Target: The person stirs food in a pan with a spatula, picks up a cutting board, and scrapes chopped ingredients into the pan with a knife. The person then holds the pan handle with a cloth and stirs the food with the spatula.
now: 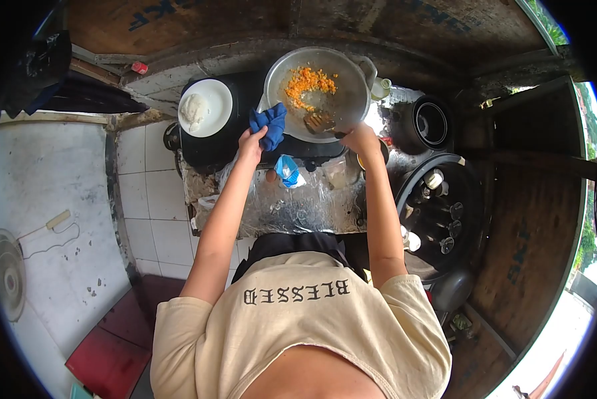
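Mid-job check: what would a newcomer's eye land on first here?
Probably the bright orange chopped food in the metal pan at top centre, with the right hand holding a spatula in it. Next, the blue cloth in the left hand, at the pan's near left edge. Then the white plate with a pale mound, left of the pan.

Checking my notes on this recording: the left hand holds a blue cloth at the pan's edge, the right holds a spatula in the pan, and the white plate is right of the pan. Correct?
Wrong side: the head view shows the white plate left of the pan. The left hand with the blue cloth and the right hand with the spatula are as stated.
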The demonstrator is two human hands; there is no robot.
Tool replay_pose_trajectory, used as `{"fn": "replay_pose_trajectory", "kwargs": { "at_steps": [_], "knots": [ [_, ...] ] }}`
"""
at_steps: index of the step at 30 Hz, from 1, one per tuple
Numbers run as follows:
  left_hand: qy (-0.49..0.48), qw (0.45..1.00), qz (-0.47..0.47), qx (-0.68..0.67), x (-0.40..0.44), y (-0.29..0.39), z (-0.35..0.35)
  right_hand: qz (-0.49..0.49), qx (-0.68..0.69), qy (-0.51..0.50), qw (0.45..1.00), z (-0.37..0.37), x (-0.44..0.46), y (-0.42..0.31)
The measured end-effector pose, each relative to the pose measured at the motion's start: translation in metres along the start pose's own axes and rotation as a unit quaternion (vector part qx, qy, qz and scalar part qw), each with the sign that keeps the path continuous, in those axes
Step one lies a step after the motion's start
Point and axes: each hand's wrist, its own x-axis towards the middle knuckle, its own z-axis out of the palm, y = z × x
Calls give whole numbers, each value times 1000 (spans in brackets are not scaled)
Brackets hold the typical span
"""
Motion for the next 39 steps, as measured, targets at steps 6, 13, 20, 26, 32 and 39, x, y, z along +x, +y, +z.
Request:
{"fn": "replay_pose_trajectory", "kwargs": {
  "at_steps": [6, 13, 20, 26, 32, 39],
  "knots": [
    [22, 1000, 4, 12, -4, 3, 6, 20, 297, 79, 951, 43, 46, -2],
    [-9, 1000, -7, 14, 1, -4, -4, 27, 217, 90, 972, 33, 53, 8],
    [20, 1000, 1, 6, -4, -2, 4, 44, -58, 175, 982, -26, -4, -16],
    [24, 1000, 8, 7, -8, 0, 9, -68, 37, 202, 976, -3, 46, -18],
    [22, 1000, 4, 8, -5, -3, 4, 26, -90, 139, 986, -21, 10, -9],
    [16, 1000, -4, -2, -1, -5, 1, 58, -120, 88, 987, -40, -2, 7]
  ]
}}
